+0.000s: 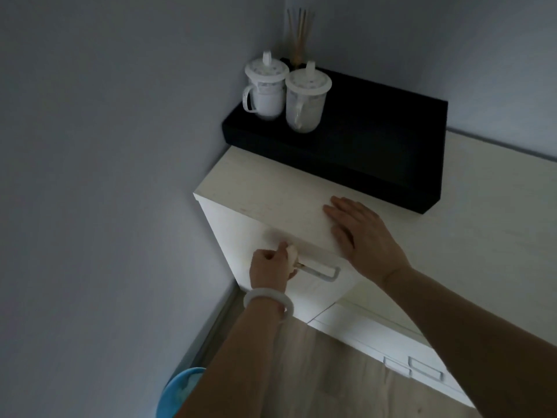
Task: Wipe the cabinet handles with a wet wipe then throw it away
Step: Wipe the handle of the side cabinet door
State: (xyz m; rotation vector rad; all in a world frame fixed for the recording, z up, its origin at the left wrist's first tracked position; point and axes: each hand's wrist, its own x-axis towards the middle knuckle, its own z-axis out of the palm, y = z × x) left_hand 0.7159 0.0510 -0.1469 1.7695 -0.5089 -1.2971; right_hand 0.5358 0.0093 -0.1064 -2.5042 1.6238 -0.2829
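I see my left hand curled shut round a bunched wet wipe, pressed against the left end of the cabinet handle on the upper front of the white cabinet, approx 6 o'clock from frame centre. A pale bangle sits on that wrist. My right hand lies flat, fingers spread wide, palm down on the cabinet's top surface near its front edge, just at 1 o'clock from the handle, holding nothing. At 12 o'clock, a black shelf runs along the wall above the top, w/ two lidded cups touching each other at its left end & reed sticks behind them in the corner. Lower drawer handles show at 4 o'clock. A blue round thing sits on the wood floor at 7 o'clock, partly hidden by my forearm; can't tell what it is.
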